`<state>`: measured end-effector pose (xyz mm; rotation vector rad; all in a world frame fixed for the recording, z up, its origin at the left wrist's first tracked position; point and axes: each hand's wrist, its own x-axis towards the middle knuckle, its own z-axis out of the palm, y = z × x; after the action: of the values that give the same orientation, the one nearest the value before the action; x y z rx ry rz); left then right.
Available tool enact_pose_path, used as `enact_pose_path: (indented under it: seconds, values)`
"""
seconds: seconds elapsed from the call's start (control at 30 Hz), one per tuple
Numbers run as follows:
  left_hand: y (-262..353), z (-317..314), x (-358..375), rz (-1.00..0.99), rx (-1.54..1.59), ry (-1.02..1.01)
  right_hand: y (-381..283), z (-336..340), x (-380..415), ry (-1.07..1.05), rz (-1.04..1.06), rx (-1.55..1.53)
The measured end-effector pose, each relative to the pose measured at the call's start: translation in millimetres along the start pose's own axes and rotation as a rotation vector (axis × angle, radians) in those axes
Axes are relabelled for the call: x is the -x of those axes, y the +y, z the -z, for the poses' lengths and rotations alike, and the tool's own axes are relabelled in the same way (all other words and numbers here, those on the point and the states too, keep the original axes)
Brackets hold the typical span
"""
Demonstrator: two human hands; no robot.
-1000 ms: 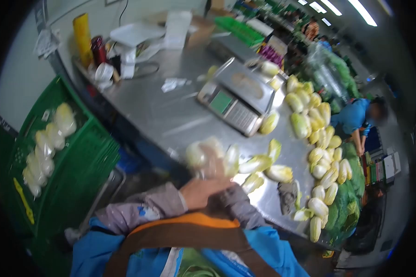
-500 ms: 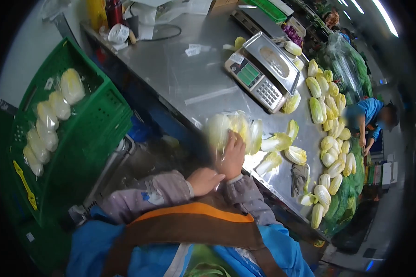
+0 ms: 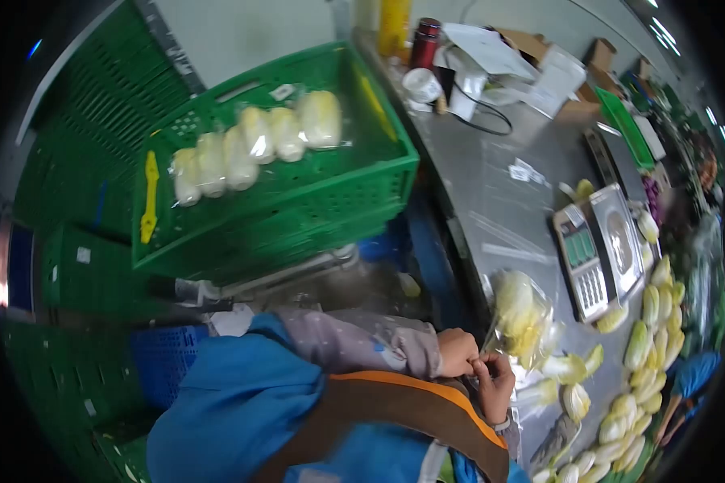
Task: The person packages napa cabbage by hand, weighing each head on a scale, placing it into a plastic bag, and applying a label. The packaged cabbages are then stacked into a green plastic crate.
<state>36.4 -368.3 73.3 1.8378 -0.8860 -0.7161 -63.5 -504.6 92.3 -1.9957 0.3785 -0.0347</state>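
Observation:
A napa cabbage in a clear plastic bag lies at the near edge of the steel table. Just below it, my left hand and my right hand meet with fingers pinched together at the gathered end of the bag. Both are closed; the bit of plastic between the fingertips is mostly hidden. Loose cabbage leaves and a small yellow-green cabbage lie to the right of the hands.
A green crate at the left holds several bagged cabbages. On the steel table stand a digital scale, a tape roll and a red thermos. Several cabbages line the right side, near a co-worker's blue sleeve.
My view has swung left, bringing more of the green crate into sight. My right hand has come off the bagged cabbage's top and now joins my left hand at the bag's end.

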Motion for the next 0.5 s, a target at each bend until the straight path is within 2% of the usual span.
enact_pose_path:
  seconds: [0.1,0.17,0.23,0.3,0.37,0.43,0.47,0.5]
  values:
    - [5.6,18.9,9.8,0.179,0.085,-0.159,-1.7,-12.6,-1.5,-0.034,0.014,0.062]
    - [4.5,21.0,9.0,0.173,0.107,-0.175,-17.8,-16.8,-1.1,0.001,0.075,0.041]
    - [5.4,22.8,1.6,0.156,0.133,-0.198,-7.5,-12.8,-0.2,-0.004,0.014,-0.021]
    - [8.6,28.5,-10.1,0.0,-0.247,-0.006,-2.8,-7.1,1.4,-0.008,-0.026,-0.133]
    - [13.9,21.3,-40.5,-0.591,-0.615,0.753,-9.8,-0.7,1.9,-0.03,-0.102,-0.207]
    - [-25.9,-29.2,-93.9,-0.868,-0.423,0.177,-41.8,11.7,6.1,-0.024,-0.17,-0.256]
    - [-10.8,-35.6,-99.7,-0.682,-0.525,-0.178,-54.2,57.4,53.0,-0.08,-0.04,-0.36]
    - [-13.6,-0.5,-100.6,-0.468,-0.668,-0.518,-60.8,91.3,92.2,-0.174,0.115,-0.476]
